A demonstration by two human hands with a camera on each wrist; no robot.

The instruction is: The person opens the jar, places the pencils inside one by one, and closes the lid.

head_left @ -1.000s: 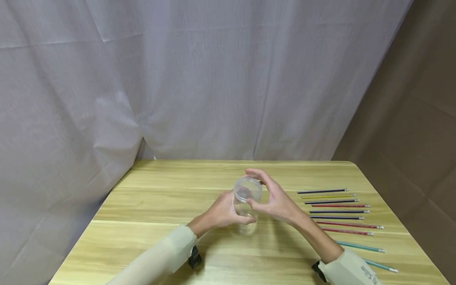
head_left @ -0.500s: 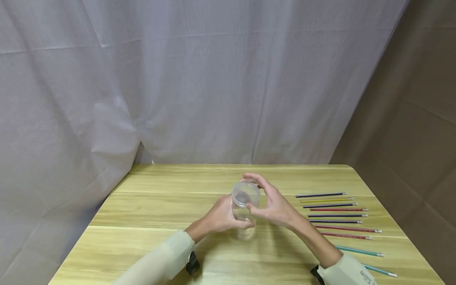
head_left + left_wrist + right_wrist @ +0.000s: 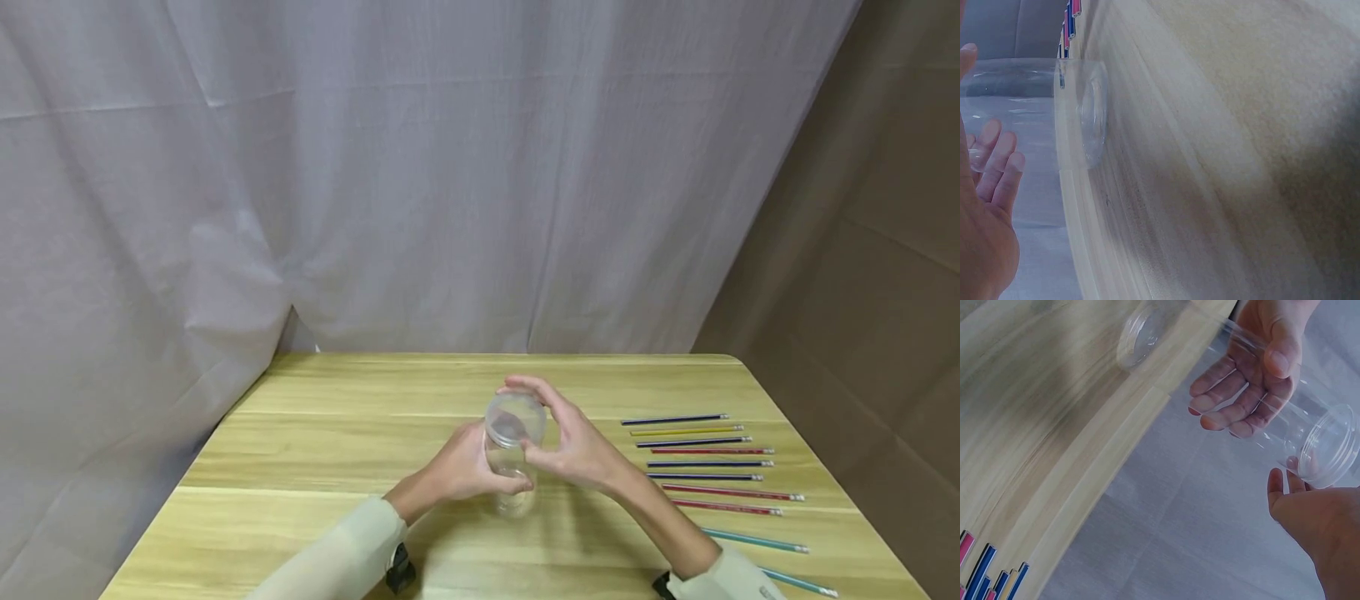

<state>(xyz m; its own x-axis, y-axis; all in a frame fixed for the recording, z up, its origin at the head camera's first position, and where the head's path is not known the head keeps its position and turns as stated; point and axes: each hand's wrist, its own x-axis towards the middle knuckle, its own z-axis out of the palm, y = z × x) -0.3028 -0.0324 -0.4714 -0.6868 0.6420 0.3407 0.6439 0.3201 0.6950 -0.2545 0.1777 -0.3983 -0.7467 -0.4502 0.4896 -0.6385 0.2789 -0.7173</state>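
Note:
A tall, clear plastic jar (image 3: 516, 502) stands upright near the middle of the wooden table, with a translucent round lid (image 3: 517, 410) at its top. My left hand (image 3: 462, 468) grips the jar's body from the left, thumb across the near side. From the right, my right hand (image 3: 573, 446) holds the lid at its rim, thumb in front and fingers behind. Through the clear wall in the right wrist view, the left fingers (image 3: 1225, 403) curl round the jar. The jar's base (image 3: 1094, 115) shows close over the table in the left wrist view.
Several pencils, among them a yellow pencil (image 3: 686, 431), a red pencil (image 3: 731, 492) and a green pencil (image 3: 757, 542), lie in a rough column on the table's (image 3: 337, 467) right side. A grey curtain (image 3: 420, 208) hangs behind the far edge.
The whole scene has shifted lower in the head view, table and pencils included. Both hands keep their hold on the jar and lid, with only slight finger movement.

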